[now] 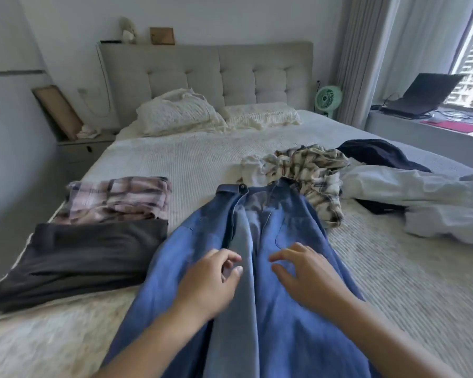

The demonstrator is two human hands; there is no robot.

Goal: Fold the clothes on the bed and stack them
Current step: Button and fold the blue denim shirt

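A blue denim shirt (pixel 257 241) lies spread on the bed (pixel 191 156) in front of me, collar away from me, front placket open down the middle. My left hand (pixel 213 279) hovers over the left side of the placket with fingers loosely curled and holds nothing. My right hand (pixel 303 271) is just right of the placket, fingers spread and relaxed over the cloth. To the left lie a folded dark grey garment (pixel 74 257) and a folded pink plaid one (pixel 118 200). A crumpled cream plaid shirt (pixel 309 170), a white garment (pixel 421 197) and a dark navy one (pixel 377 154) lie unfolded at right.
Two pillows (pixel 180 113) sit at the grey headboard. A nightstand (pixel 85 148) stands at the left, a green fan (pixel 328 98) at the back right. A laptop (pixel 423 96) and cables rest on the window ledge at right.
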